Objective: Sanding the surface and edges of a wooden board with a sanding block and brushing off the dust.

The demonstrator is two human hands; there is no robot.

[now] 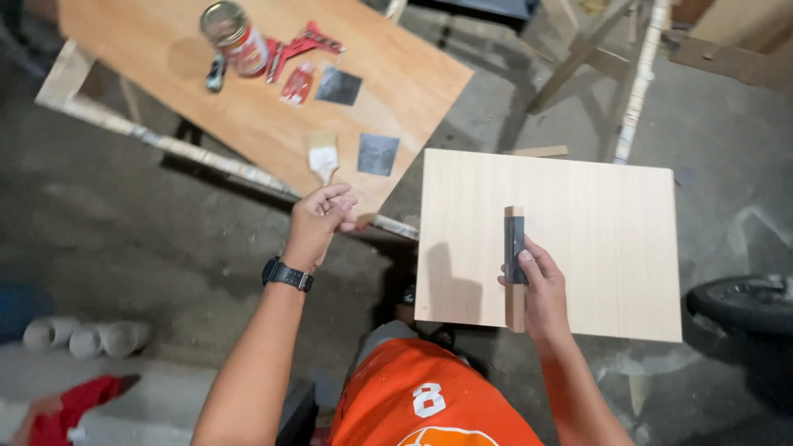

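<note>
One narrow wooden block wrapped in a band of dark sandpaper (515, 264) is held upright on one pale square plywood panel (595, 223), near the panel's middle and a little toward its near edge. The right hand (541, 289) is closed around the lower part of the block, fingers curled over the dark band. The left hand (318, 223), with a black watch (287, 274) on its wrist, is loosely half-curled and holds nothing; it hovers left of the panel, just at the near corner of one reddish-brown plywood board (248, 107).

On that board, left of and beyond the panel, are counted: two dark square sandpaper sheets (378, 154), one small white-bristled brush (323, 157), one round tin with a metal lid (234, 37), one red-handled tool (301, 45), one small red packet (297, 84) and one small dark object (216, 73).

A strip of grey concrete floor (149, 239) lies between board and panel. Right of the panel one black tyre (743, 304) is seen; far left, three pale pipe ends (83, 337).
</note>
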